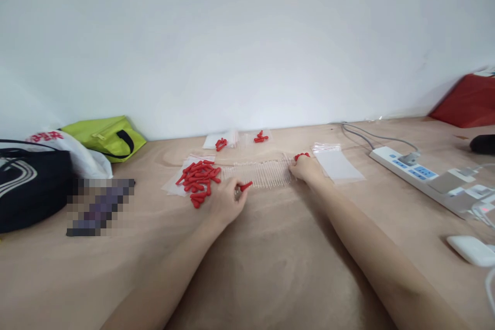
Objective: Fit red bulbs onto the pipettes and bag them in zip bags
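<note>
Of the two hands, the left [231, 201] is nearer me, pinching a slim, bright red piece [246, 186], its long axis slanting rightward, just before a row of thin, pale sticks [263, 174] on the worktop [270, 263]. The right hand [307, 169] is at the row's right end; whether its bunched fingers grip anything, I can't tell. The sticks lie side by side, pointing towards the wall [270, 46].
</note>
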`<state>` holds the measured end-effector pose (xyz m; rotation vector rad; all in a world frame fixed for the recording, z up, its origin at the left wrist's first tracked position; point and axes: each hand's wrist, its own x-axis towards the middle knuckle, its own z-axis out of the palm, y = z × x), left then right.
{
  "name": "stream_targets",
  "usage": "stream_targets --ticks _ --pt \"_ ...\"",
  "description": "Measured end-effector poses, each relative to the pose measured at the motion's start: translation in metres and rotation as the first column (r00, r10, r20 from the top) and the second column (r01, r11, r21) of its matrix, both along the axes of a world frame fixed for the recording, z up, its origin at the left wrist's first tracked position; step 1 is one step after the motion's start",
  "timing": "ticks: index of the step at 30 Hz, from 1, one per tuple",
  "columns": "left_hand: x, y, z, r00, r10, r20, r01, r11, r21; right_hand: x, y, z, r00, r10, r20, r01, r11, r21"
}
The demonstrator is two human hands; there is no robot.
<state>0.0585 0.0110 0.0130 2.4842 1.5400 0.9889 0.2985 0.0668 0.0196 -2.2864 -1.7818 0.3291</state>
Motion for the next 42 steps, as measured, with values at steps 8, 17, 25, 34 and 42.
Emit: stream_targets --ticks 8,17,25,34,42 --pt "0.014 -0.010 -0.016 0.969 -0.239 0.059 0.237 0.971 0.043 0.002 -0.010 0.005 0.997 0.065 0.037 -0.069 0.993 0.094" --pt "0.013 -0.009 -0.015 0.957 -0.289 0.001 0.289 0.957 0.026 -0.010 -0.073 -0.028 0.714 0.700 -0.009 -0.610 0.629 0.481" --pt "0.013 -0.009 -0.015 0.958 -0.286 -0.008 0.286 0.956 0.066 -0.017 -0.076 -0.035 0.664 0.747 0.007 -0.645 0.569 0.511" --pt "0.012 -0.008 -0.015 0.941 -0.338 -0.020 0.338 0.939 0.064 -0.015 -0.078 -0.034 0.642 0.764 0.063 -0.685 0.535 0.495" --pt "0.012 -0.010 -0.014 0.920 -0.384 -0.080 0.387 0.922 0.018 -0.012 -0.078 -0.031 0.632 0.770 0.087 -0.700 0.520 0.489"
